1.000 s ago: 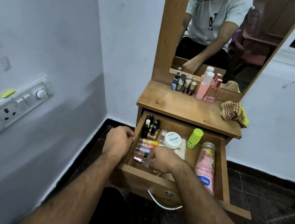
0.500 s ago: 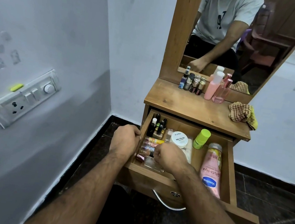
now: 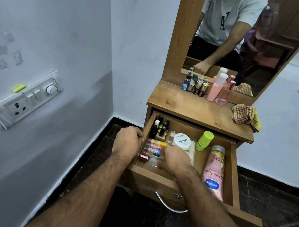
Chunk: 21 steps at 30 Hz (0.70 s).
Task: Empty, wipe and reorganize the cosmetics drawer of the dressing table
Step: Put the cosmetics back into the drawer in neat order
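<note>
The wooden drawer [image 3: 234, 167] of the dressing table stands pulled out. It holds dark nail polish bottles [image 3: 159, 128] at the back left, a row of small coloured tubes [image 3: 156, 144], a white nail polish remover jar [image 3: 182, 141], a green bottle [image 3: 204, 141] and a pink Vaseline tube [image 3: 214, 173]. My left hand [image 3: 128, 142] grips the drawer's left wall. My right hand [image 3: 175, 163] is inside the drawer with its fingers curled beside the tubes, over a clear plastic tray [image 3: 190, 156]. Whatever the fingers hold is hidden.
On the table top [image 3: 185, 105] stand small bottles [image 3: 197, 84] and pink bottles [image 3: 216, 89] against the mirror [image 3: 255, 42]. A checked cloth [image 3: 245, 114] lies at the right edge. A switch board [image 3: 26, 98] is on the left wall. A metal handle [image 3: 168, 205] hangs below the drawer front.
My right hand has moved a little deeper into the drawer, toward the small tubes. My left hand stays on the left wall. The camera has shifted slightly.
</note>
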{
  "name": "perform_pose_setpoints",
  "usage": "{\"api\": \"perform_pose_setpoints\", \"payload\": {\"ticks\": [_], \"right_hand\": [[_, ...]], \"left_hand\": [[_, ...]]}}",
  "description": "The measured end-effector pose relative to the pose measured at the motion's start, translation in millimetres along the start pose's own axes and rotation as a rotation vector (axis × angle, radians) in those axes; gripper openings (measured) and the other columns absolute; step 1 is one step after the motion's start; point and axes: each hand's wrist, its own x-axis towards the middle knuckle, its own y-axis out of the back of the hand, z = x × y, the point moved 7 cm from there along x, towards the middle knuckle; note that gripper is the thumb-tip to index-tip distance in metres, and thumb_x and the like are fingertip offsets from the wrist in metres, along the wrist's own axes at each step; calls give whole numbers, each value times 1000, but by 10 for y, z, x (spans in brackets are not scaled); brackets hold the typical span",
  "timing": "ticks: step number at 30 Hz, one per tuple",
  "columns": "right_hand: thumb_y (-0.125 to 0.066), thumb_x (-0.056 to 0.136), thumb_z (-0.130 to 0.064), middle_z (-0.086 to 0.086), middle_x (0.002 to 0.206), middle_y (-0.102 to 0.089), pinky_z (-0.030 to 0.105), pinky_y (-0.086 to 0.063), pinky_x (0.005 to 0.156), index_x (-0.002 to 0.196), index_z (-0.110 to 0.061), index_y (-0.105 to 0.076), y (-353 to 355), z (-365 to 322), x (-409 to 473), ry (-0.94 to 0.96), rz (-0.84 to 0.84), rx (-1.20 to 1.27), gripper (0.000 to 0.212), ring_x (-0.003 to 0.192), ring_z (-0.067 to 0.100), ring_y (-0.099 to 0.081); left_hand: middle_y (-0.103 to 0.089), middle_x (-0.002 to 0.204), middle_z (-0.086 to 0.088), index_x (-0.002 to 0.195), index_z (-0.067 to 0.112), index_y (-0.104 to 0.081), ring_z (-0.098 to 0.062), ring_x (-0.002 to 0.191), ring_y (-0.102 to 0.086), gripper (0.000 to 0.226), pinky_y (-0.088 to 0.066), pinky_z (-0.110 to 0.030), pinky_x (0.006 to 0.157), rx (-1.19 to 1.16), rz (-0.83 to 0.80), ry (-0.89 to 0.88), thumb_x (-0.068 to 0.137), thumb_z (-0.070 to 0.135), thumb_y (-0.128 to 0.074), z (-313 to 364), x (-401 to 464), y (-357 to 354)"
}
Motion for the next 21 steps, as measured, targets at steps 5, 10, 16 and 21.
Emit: {"api": "perform_pose_setpoints", "payload": {"ticks": [5,10,16,21], "right_hand": [[-77,83,-30,7,106,-69,31,-51,77,107,-16,-68,-7,-1,-8,-3,14,8,29,96,23,-64],[-75,80,-41,1,103,-68,30,-48,74,104,-21,-69,154,53,-37,-7,83,57,31,96,22,-64],[-76,82,-37,-9,80,-70,37,-58,73,84,-25,-71,899,438,81,-165,386,524,13,77,11,-65],[-78,83,-29,-3,96,-70,30,-52,81,99,-17,-73,1476,1014,315,-301,637,686,21,89,12,-62]], "left_hand": [[-74,94,3,104,23,-73,-15,76,-70,15,-60,-36,79,-23,-17,14,89,21,-69,-2,-10,-5],[-72,91,9,104,23,-73,-6,75,-67,15,-59,-29,76,-55,-1,-16,89,23,-70,31,-20,16],[-73,97,8,105,20,-74,-3,84,-64,16,-49,-17,77,-178,86,-108,90,19,-69,365,99,98],[-70,100,10,111,19,-72,-4,91,-63,23,-52,-20,86,-313,75,-197,88,22,-72,1044,447,-7]]}}
